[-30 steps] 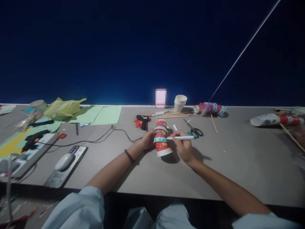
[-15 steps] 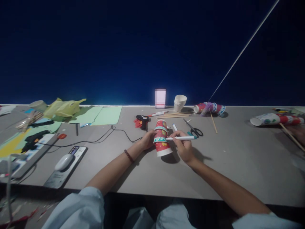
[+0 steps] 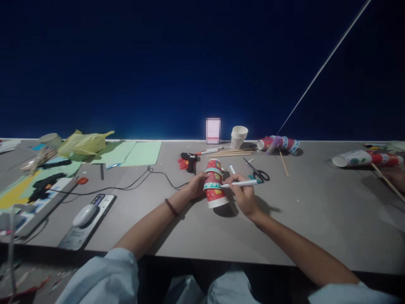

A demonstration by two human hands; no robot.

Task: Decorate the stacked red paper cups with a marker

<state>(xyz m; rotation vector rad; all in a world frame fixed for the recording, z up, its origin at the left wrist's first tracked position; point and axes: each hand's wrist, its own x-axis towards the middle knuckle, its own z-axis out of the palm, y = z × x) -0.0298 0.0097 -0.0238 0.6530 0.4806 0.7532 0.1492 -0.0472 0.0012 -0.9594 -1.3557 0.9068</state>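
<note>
My left hand (image 3: 197,185) grips a red column of joined paper cups (image 3: 214,193) with teal-and-white bands and yellow patches. The column leans over the table with its white rim towards me. Between the fingers of my right hand (image 3: 246,197) is a white marker (image 3: 245,183) with a teal end. The marker's tip meets the right side of the lower teal band, though whether it touches cannot be made out. Just beyond my right hand lie black-handled scissors (image 3: 260,173) and a second marker (image 3: 232,169).
A black glue gun (image 3: 189,158) lies behind my left hand, its cord running left to a power strip (image 3: 47,204). Wooden sticks (image 3: 236,152) and stacked white cups (image 3: 239,136) stand behind. A phone (image 3: 85,223) lies left. Another person's hand (image 3: 394,175) is at the right.
The marker has tilted very slightly, its teal end lower and nearer my hand. Both hands and the cup column stay nearly in place.
</note>
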